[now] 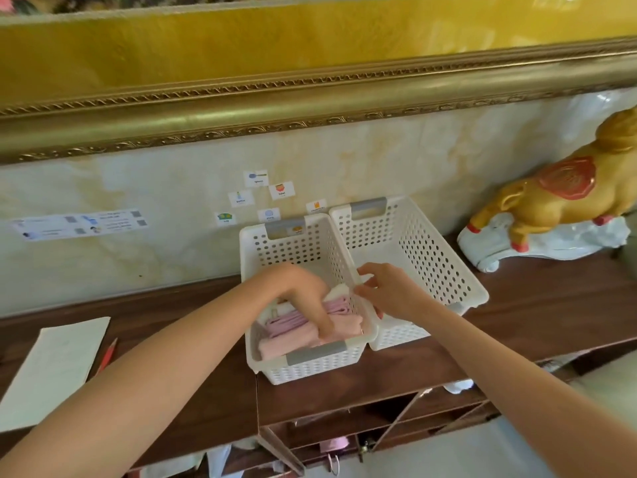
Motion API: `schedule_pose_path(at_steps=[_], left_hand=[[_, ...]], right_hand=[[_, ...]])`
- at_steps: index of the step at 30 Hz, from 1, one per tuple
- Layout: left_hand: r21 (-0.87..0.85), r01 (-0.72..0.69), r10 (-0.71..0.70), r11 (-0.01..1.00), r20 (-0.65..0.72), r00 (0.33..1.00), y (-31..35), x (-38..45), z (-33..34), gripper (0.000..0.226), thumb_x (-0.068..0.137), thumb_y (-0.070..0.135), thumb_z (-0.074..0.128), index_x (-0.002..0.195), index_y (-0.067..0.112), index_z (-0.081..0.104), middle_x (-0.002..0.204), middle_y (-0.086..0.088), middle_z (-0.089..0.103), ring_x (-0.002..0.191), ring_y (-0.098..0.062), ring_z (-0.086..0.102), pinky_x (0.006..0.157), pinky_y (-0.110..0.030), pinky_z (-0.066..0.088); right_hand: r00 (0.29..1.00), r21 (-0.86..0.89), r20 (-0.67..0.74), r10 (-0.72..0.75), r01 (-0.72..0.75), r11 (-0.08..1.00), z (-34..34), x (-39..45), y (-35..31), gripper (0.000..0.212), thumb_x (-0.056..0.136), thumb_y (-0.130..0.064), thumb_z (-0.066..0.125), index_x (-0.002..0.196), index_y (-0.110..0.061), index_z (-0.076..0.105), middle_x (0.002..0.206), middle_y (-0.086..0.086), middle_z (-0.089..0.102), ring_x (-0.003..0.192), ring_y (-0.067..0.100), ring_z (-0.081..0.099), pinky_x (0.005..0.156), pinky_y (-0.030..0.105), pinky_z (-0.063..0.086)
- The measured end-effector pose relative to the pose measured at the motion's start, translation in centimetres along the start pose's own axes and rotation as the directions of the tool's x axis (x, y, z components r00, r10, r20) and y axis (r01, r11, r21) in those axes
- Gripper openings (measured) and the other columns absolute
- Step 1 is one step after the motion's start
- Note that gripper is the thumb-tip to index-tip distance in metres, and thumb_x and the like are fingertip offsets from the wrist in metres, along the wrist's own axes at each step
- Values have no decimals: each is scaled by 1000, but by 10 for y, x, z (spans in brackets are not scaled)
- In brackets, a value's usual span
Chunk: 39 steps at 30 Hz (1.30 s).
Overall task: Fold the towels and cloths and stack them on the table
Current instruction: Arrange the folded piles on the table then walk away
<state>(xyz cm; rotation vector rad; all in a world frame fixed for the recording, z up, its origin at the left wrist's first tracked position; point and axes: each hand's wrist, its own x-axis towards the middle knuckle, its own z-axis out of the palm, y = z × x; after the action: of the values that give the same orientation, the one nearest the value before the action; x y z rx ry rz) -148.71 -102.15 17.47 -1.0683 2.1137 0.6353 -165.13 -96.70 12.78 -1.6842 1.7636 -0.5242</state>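
Two white perforated baskets stand side by side on a dark wooden table (537, 315). The left basket (310, 369) holds several folded pink and white cloths (293, 334). My left hand (306, 298) reaches down into it, its fingers curled round the pink cloths. The right basket (427, 250) shows only its bare white floor. My right hand (386, 291) rests over the rim between the two baskets, fingertips pinching the rim or a white cloth edge there; which one is unclear.
A sheet of white paper (51, 370) and a red pencil (107, 355) lie at the left of the table. A golden horse figurine (558, 205) stands at the right. Small picture labels (269, 198) stick to the marble wall. Open shelves lie below the table's front edge.
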Motion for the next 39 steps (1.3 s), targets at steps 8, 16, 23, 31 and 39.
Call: schedule_pose_path(at_steps=[8,16,23,31,39], left_hand=[[-150,-25,22,988,-19,1000,-3,0,30,80,81,47,64,145,16,28,140,-3,47,123,-22,48,106,-36,41],[-174,-13,18,985,27,999,-16,-27,15,77,78,71,57,134,21,43,136,5,47,109,-13,46,94,-24,37],[-52,-20,16,998,-73,997,-26,-33,33,101,70,67,70,150,31,21,154,12,27,139,-14,30,109,-27,29],[-121,-47,34,992,-110,993,-35,-34,36,87,78,67,61,148,28,28,150,8,34,133,-14,37,100,-23,29],[-213,-93,7,973,-372,928,-30,-50,29,45,98,43,46,132,15,54,137,-3,55,123,-19,52,106,-35,39]], right_hand=[[961,-211,-109,-256,229,950,-2,-9,-6,46,94,-27,57,137,-15,47,136,3,54,121,19,50,101,26,38],[815,-435,546,-194,474,766,-9,1,-27,60,89,-56,53,140,-25,41,141,-6,50,137,11,35,118,32,-4],[807,-497,543,-232,531,686,-8,9,-24,56,81,-56,64,126,-22,55,128,-6,59,127,10,46,114,31,-13],[821,-465,556,-132,439,769,-11,8,-45,56,81,-50,68,129,-24,53,127,-8,56,119,15,49,98,27,35],[879,-386,353,-321,449,806,-9,4,-64,33,95,-33,55,122,-15,61,126,-1,60,116,16,55,101,29,42]])
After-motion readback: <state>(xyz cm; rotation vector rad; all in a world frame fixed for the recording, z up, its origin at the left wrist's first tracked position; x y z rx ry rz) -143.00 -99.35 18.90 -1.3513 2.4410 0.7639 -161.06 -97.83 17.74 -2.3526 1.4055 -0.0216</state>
